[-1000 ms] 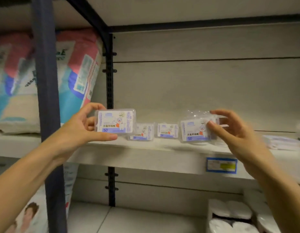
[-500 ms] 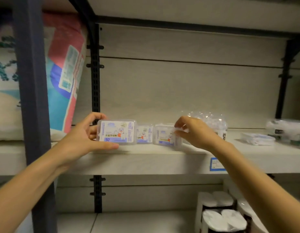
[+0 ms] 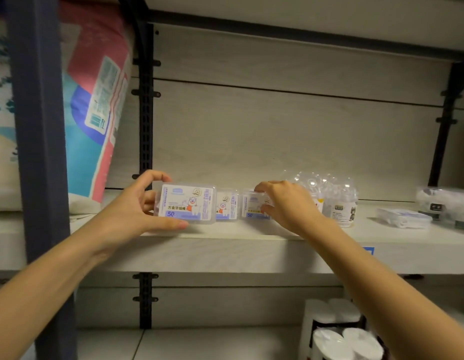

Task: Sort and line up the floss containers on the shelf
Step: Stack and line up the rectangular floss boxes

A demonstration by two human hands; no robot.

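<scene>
My left hand grips a clear floss box with a purple and white label, held upright just above the front of the pale shelf. A second floss box stands on the shelf right behind it. My right hand holds a third floss box on the shelf, touching the second one; my fingers hide its right half. Clear round floss jars stand on the shelf just right of that hand.
A dark steel upright and a large pink and blue bag close off the left. A flat clear box and wrapped packs lie at the shelf's right end. White rolls sit below.
My right hand carried its floss box leftward and set it against the row on the shelf. The view swung right, bringing the jars and right-hand goods into sight. My left hand kept its box.
</scene>
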